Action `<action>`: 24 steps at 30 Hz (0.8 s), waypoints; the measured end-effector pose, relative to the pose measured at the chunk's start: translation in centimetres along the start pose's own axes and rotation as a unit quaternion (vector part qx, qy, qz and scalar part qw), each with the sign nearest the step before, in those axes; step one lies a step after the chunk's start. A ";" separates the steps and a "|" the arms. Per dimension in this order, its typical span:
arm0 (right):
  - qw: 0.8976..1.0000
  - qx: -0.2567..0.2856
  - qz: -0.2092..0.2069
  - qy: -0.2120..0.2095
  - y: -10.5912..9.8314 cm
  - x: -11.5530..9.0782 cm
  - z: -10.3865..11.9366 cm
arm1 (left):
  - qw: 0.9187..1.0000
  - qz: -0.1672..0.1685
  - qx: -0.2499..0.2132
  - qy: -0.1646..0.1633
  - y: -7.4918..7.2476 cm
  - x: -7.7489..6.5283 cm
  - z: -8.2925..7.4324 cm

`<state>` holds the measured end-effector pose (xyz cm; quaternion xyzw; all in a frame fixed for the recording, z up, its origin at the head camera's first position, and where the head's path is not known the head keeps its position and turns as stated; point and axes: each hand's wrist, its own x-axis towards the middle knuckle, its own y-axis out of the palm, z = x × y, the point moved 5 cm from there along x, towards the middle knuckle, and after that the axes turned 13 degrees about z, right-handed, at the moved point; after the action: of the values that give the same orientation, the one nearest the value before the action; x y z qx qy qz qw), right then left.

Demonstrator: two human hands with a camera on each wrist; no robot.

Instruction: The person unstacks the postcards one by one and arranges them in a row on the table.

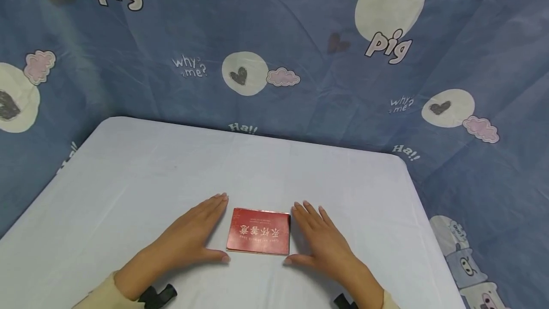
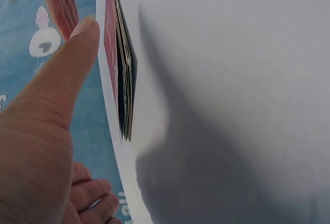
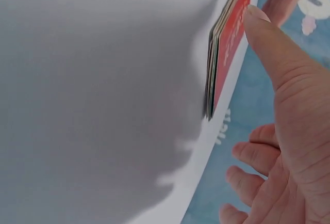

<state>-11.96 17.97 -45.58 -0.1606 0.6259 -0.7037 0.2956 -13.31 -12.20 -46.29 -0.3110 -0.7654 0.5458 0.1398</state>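
A stack of red cards (image 1: 259, 242) with white Chinese characters lies flat on the white table, its print upside down in the head view. Both wrist views show its edge made of several thin layers (image 2: 124, 74). To the left of the stack is my left hand (image 1: 188, 235), fingers extended and thumb spread near the lower left corner. My right hand (image 1: 321, 240) mirrors it on the right, thumb near the lower right corner. In the right wrist view the red top (image 3: 232, 43) appears beyond the thumb. Neither hand grips anything.
The white table (image 1: 180, 161) has rounded far corners. Behind and beside it hangs a blue cloth (image 1: 300, 113) printed with pigs, hearts and lettering. Dark straps (image 1: 158, 295) sit at the wrists below light sleeves.
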 end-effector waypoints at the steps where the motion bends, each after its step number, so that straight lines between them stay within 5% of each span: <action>1: 1.000 -0.002 0.002 -0.004 0.0 0.2 0.1 | 1.000 0.002 0.000 0.001 0.1 0.1 -0.1; 24: 0.999 -0.010 0.039 -0.015 1.2 2.3 1.2 | 0.999 0.032 -0.002 0.020 1.3 1.9 -1.3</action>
<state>-12.77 15.58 -46.86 -0.1497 0.6345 -0.6828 0.3299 -13.65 -9.74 -47.25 -0.3462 -0.7533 0.5421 0.1372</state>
